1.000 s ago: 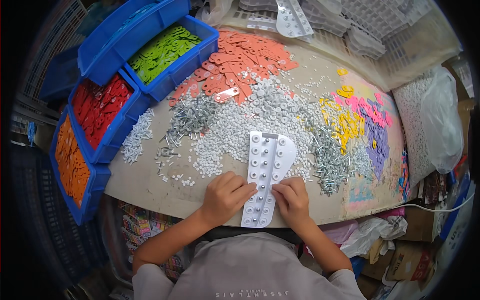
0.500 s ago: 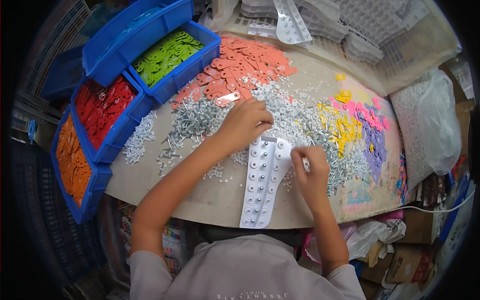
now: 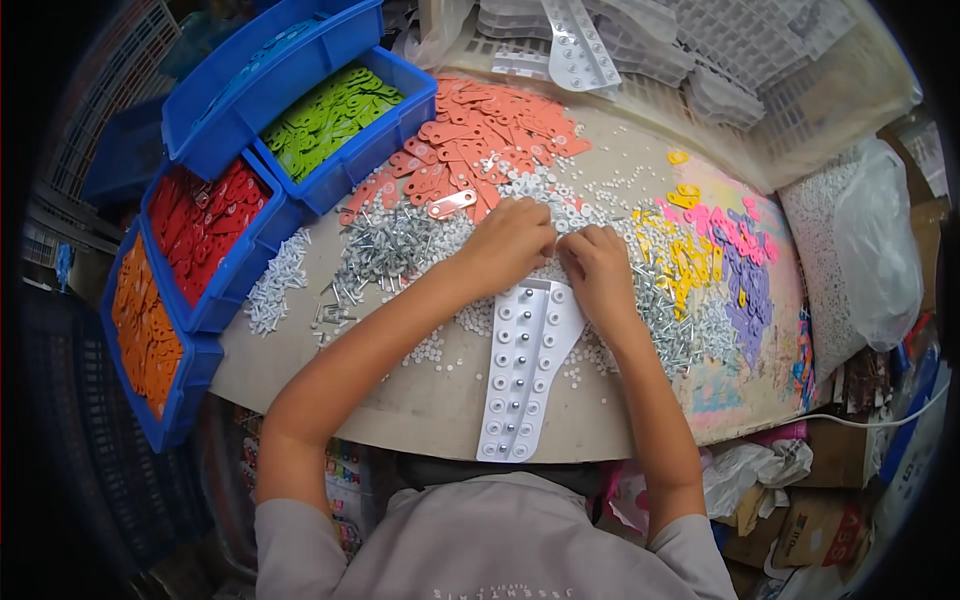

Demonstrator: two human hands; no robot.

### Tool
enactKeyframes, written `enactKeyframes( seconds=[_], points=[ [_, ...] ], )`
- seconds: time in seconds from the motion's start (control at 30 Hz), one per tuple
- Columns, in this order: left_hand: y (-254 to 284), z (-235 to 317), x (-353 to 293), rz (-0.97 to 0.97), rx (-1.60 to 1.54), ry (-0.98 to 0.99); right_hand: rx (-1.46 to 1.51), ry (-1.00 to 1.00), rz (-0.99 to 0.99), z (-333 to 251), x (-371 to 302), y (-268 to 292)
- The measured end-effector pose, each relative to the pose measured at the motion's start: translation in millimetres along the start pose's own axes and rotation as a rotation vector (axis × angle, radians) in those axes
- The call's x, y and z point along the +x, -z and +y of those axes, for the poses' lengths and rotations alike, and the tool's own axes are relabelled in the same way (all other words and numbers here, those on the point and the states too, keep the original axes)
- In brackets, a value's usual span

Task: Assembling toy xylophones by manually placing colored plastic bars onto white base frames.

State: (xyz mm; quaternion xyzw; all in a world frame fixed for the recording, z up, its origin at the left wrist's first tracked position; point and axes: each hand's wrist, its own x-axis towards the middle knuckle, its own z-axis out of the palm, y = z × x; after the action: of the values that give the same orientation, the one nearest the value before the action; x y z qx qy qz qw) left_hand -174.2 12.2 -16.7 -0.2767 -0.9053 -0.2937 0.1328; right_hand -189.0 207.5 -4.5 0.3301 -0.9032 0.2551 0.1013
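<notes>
Along the left side of the table, coloured pieces are kept in blue bins: green tags (image 3: 330,120) in the green-filled bin (image 3: 385,125), red tags (image 3: 205,230) in the one below it, orange tags (image 3: 145,325) in the lowest. Light blue pieces (image 3: 265,60) are partly shown in the raised upper bin (image 3: 265,100). At the far right, pale moulded trays (image 3: 650,50) are held in a translucent crate (image 3: 865,95), and small white parts are seen through a clear bag (image 3: 835,240).

On the tabletop (image 3: 420,410), midway across in front of the torso, a white tray (image 3: 570,318) is laid flat. It is studded by two outer rows of round white caps and a middle row of metal studs (image 3: 520,360). Its long axis is pointed away from the body, tipped slightly rightward at the far end; the broad end is set far, bulging right, and the narrow end lies at the table's near edge.

Just beyond the broad end, the left hand (image 3: 512,240) and right hand (image 3: 598,268) are brought close together over loose white caps (image 3: 545,190). Their fingers are bent and their fingertips mostly hidden; whether anything is gripped cannot be told.

Bare room is left on both sides of the tray's narrow end. Farther out, space is taken up by coral tags (image 3: 480,130) and by metal pins (image 3: 385,240) heaped to the left.
</notes>
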Motion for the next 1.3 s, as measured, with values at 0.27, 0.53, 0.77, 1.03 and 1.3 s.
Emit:
enactKeyframes(
  seconds=[0.27, 0.53, 0.77, 1.03, 1.3],
  points=[
    [63, 62, -60, 0.160, -0.396, 0.340, 0.267, -0.131, 0.040, -29, -32, 42],
    [50, 120, -132, -0.041, -0.581, 0.431, 0.515, -0.190, -0.303, -86, -104, 73],
    [31, 130, -144, -0.017, -0.533, 0.508, 0.487, -0.237, -0.340, -98, -120, 59],
    [27, 136, -146, 0.065, -0.401, 0.453, 0.450, -0.242, -0.237, -99, -130, 43],
    [22, 145, -146, 0.122, -0.479, 0.623, 0.221, 0.037, 0.037, -91, -154, 20]
  ],
)
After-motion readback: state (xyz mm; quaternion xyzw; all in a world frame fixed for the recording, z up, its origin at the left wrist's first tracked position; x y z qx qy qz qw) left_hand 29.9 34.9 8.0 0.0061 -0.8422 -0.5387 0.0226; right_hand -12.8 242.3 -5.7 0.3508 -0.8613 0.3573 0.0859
